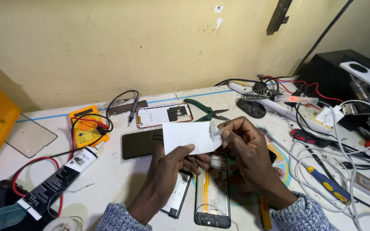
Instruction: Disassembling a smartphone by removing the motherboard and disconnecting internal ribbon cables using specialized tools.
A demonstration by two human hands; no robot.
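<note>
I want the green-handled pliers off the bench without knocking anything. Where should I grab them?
Grip the green pliers by their handles, the free end at the left, coming from above. The jaw end points right, toward the right hand and white sheet.

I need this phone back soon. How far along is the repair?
Done: the phone is opened, its back cover lying apart and the bare frame on the table. In hand: the left hand holds a white sheet while the right hand peels at its corner. Left: frame and cover are not yet rejoined.
</note>
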